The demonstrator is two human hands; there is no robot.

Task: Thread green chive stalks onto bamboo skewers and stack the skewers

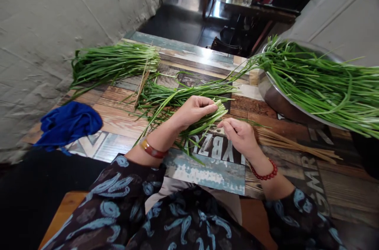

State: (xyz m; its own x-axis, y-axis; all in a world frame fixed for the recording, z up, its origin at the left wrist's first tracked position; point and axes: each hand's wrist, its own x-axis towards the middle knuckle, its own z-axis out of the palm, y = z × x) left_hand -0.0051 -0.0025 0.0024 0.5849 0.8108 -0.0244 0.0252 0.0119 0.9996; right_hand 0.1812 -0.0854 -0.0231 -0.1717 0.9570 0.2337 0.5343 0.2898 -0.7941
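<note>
My left hand (197, 110) is closed round a bunch of green chives (219, 112), near its pale cut ends. Just right of those ends is my right hand (239, 133), its thumb and fingers pinched; what they hold, if anything, is too small to tell. More loose chives (183, 93) lie beyond my left hand. To the right of my right hand, thin brown straw strands (291, 143) rest on the table. A few other strands (142, 86) lie across the leaves at the left.
A large pile of chives (115, 60) lies at the table's far left, with a blue cloth (71, 124) nearer me. At the right stands a metal basin (275, 94) heaped with chives (328, 84). Another table (260, 11) with bags and a bottle is beyond.
</note>
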